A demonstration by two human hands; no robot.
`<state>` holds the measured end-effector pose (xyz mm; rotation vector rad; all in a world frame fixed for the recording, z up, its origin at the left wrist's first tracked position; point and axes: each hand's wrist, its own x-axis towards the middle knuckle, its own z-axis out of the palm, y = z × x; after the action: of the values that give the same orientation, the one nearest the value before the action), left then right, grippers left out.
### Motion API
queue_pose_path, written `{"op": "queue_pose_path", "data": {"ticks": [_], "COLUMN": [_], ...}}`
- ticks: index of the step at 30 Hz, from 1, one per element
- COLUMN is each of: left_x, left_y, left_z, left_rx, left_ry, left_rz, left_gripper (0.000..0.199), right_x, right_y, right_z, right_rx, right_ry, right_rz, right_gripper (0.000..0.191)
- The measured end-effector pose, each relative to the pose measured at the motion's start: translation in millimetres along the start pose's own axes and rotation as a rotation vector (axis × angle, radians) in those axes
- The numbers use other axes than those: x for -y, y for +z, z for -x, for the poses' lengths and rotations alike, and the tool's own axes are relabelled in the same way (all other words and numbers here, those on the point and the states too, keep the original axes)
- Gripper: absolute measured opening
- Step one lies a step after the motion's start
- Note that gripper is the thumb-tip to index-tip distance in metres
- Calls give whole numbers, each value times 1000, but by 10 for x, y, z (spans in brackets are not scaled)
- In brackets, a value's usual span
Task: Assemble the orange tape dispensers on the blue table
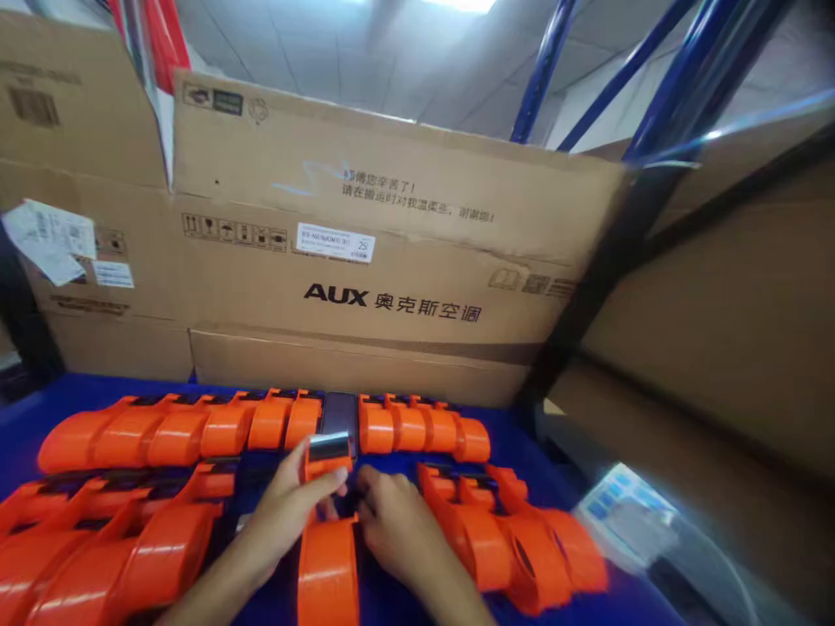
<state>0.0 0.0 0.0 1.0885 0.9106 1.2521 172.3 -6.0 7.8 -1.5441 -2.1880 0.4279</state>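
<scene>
My left hand [293,500] is closed around an orange tape dispenser [328,569], which stands upright in front of me with its toothed metal edge at the top. The thumb lies across the dispenser's front, just below that edge. Close on its right side is my right hand [395,522], with the fingers curled in. What those fingers hold, if anything, is hidden. More orange tape dispensers [176,435] line the back of the blue surface, and others [531,552] lie nearer on both sides. A dark flat object [340,413] stands behind the held dispenser.
A large cardboard sheet [391,252] with printing walls off the back. Blue and black rack posts [587,287] rise at the right. On the right lies a white device with blue panels [626,513] and a cable. The blue tabletop [515,461] shows between rows.
</scene>
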Motion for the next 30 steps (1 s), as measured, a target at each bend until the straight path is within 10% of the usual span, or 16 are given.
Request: {"op": "queue_pose_path", "data": {"ticks": [9,30], "left_x": [-36,-35], "left_y": [18,22], "left_z": [-1,15], "left_rx": [10,21], "left_ry": [27,18], "left_rz": [7,42], "left_gripper": [38,36], "right_x": [41,83], "right_y": [-105,-88], "right_z": [-94,-17], "right_rx": [-321,-321], "right_ry": [-22,-236], "right_rz": [-390,-255], "right_gripper": [9,3]}}
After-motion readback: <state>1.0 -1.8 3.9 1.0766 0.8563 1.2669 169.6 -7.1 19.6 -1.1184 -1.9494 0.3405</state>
